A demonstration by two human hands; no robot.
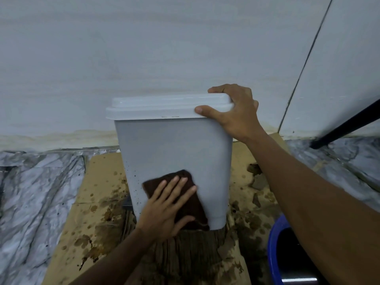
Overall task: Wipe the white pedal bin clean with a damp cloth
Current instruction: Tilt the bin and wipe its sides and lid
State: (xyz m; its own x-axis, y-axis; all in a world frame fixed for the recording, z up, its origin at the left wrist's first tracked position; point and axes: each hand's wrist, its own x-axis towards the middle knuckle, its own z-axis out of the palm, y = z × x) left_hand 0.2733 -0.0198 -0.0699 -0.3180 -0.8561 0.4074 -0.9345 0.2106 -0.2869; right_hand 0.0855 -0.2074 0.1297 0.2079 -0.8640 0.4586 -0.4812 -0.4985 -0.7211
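Two hands: the left hand (166,210) presses the cloth (194,205) onto the lower front of the white pedal bin (174,145). The right hand (236,114) grips the lid (164,105) at the bin's top right corner.
Left fingers (171,186): straight and spread, flat on the cloth, curled round nothing.
Right fingers (221,89): curled over the lid's top, thumb on its front edge, clamping that corner.
Bin's place: upright on the cardboard (96,182), the wall (144,48) close behind it, a blue bucket (275,243) near its front right.
Step in hand: wiping the front face low down, as I judge it.
Doing it well: press with the whole palm and run overlapping strokes towards the dark specks (133,182) just left of the cloth. Brace the lid so the bin neither tips nor slides, and turn the cloth to a clean side once it is soiled.
Bin: smooth hard plastic with a matt body that narrows to the base and rounded corners. The lid is stepped and overhangs the body.
Cloth: dark brown, soft and napped, bunched into a pad.
Cardboard: flat and tan, splashed brown, soaked darkest in front of the bin.
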